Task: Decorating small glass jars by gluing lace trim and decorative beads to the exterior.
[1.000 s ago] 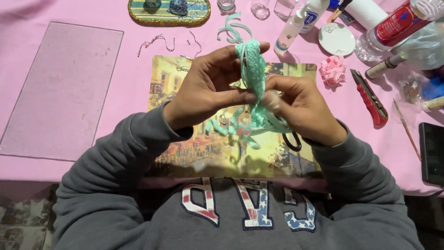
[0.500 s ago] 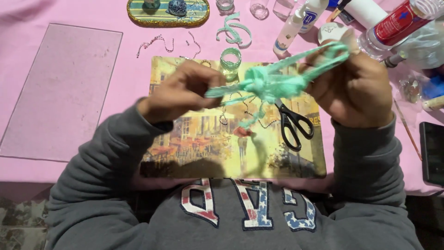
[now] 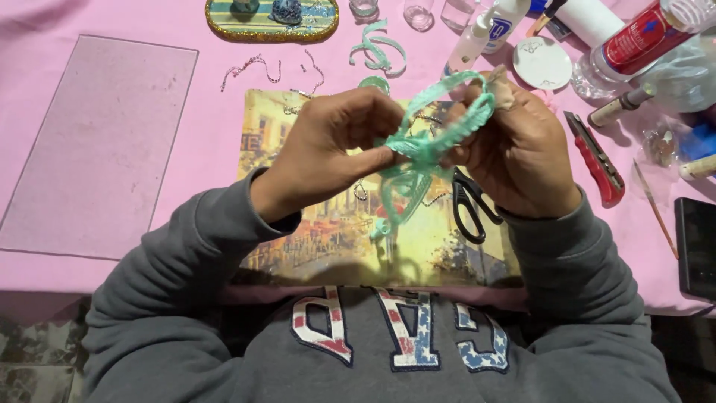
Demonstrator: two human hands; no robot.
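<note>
A mint-green ribbon (image 3: 429, 142) is held up above a pink counter (image 3: 209, 127) by two bare hands, seen from above over grey sweatshirt sleeves. The left hand (image 3: 328, 149) is closed in a pinch on the knotted middle of the ribbon, thumb and fingertips pressed together at the bunch. The right hand (image 3: 518, 153) is closed on the other side of the same bunch, and a wide loop of the ribbon is arched from the knot up over its fingers. Loose tails of ribbon are hung down below the knot, over a printed picture mat (image 3: 298, 246) laid on the counter just in front of the person. Black-handled scissors (image 3: 470, 205) are laid on the mat, partly hidden under the right hand. A red utility knife (image 3: 597, 160) is placed on the counter just right of the right hand, and a dark phone (image 3: 695, 246) is seen near the right edge. A clear rectangular sheet (image 3: 104, 142) is laid well to the left of the mat. Further back, a curled scrap of green ribbon (image 3: 380, 54), thin bead chains (image 3: 257, 66), a glittery oval tray (image 3: 272, 21), a white round lid (image 3: 542, 63) and several bottles (image 3: 641, 33) are set along the far side
</note>
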